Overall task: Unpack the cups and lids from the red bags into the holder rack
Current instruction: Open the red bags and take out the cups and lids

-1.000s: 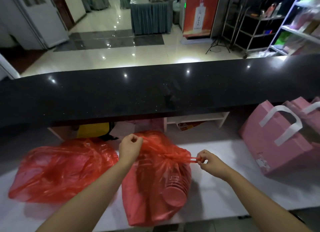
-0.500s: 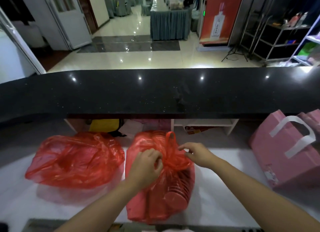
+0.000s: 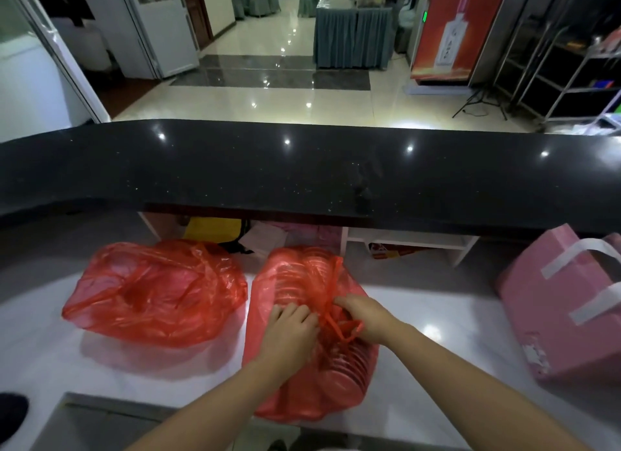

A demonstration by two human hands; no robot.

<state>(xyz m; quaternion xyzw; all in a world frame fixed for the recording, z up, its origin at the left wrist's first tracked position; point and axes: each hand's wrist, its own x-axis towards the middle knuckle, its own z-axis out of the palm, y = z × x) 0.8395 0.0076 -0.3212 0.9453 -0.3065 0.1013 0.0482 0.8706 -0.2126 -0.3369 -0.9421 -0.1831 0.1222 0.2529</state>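
Both hands meet at the knot: left hand (image 3: 291,329) and right hand (image 3: 368,319) each pinch the tied handles (image 3: 339,326) of the nearer red bag (image 3: 299,282). This bag lies on the white worktop (image 3: 437,316), long axis running away from the person, stacked cups (image 3: 349,366) showing through. The second red bag (image 3: 154,296) sits just left, untouched. No holder rack visible.

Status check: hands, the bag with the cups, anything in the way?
Left hand and right hand both pinching the knot. Cup bag tied shut, cups inside. Second red bag alongside, no obstruction.
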